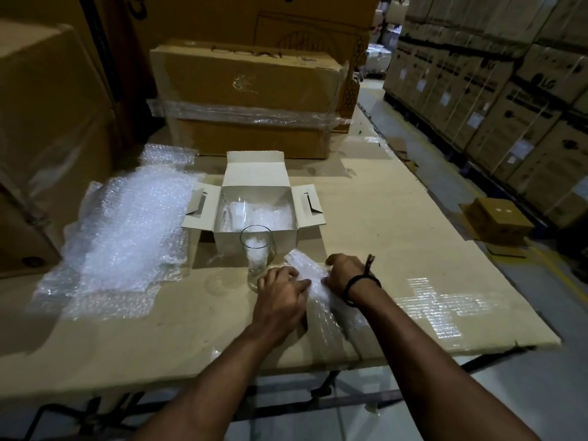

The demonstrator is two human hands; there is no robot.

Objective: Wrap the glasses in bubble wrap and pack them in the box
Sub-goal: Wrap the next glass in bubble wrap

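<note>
I see the left hand (281,292) and right hand (345,272) curled around a clear bubble-wrap bundle (313,276) on the cardboard-covered tabletop (391,249); an upright clear drinking glass (257,254) stands just beside, before the open white cardboard box (254,241); stacked brown warehouse cartons (496,100) line the dim room.

The box (256,240) is open on top, so I can come in from above. Its flaps spread out left and right, and its lid (256,168) stands up behind. A glass (257,256) stands upright just in front of the near wall, between the box and the left hand (281,294). A bubble wrap pile (127,230) covers the table's left. To the right of the box the cardboard sheet (397,233) lies bare. A big carton (248,97) walls off the back.
</note>
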